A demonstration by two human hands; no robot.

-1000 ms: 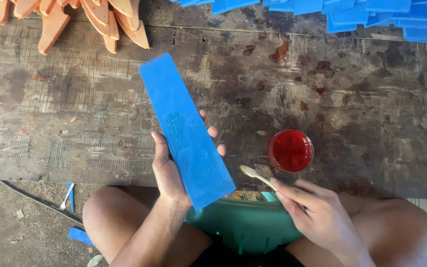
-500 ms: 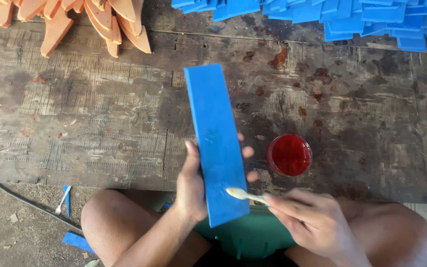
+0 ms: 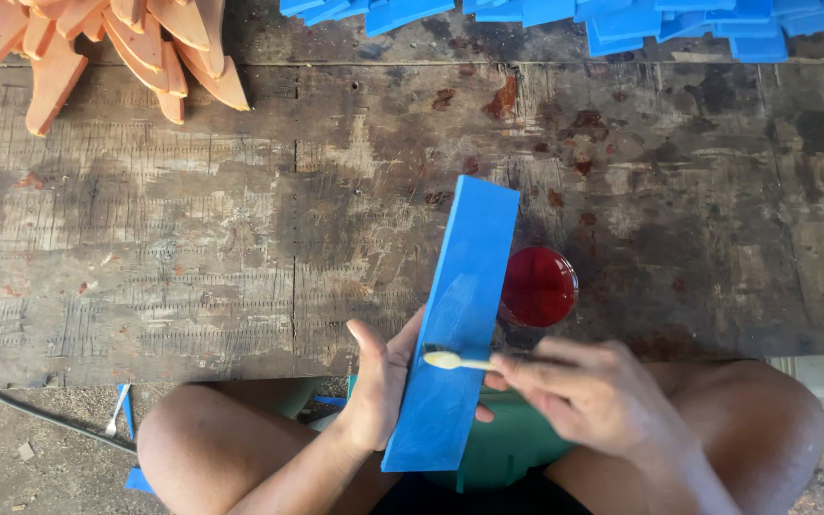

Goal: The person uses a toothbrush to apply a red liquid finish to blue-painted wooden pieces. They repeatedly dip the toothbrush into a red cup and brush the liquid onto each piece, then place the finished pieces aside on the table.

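Observation:
My left hand (image 3: 379, 386) holds a long blue rectangular strip (image 3: 458, 315) from underneath, tilted up over my lap with its far end above the wooden board. My right hand (image 3: 598, 401) grips a small pale stick or brush (image 3: 455, 360), whose tip rests on the strip's blue face near the lower middle. A small round cup of red liquid (image 3: 539, 286) stands on the board just right of the strip.
A worn wooden board (image 3: 193, 238) stained with red spots lies before my knees. Orange curved pieces (image 3: 107, 48) are heaped at the far left. Blue flat pieces (image 3: 622, 19) are stacked at the far right. Below the board are a green container (image 3: 507, 448) between my legs, blue scraps and a dark rod (image 3: 59, 420) on the ground.
The blue strip swung from leaning left to leaning right. My right hand brought the pale stick from beside the red cup onto the strip's face.

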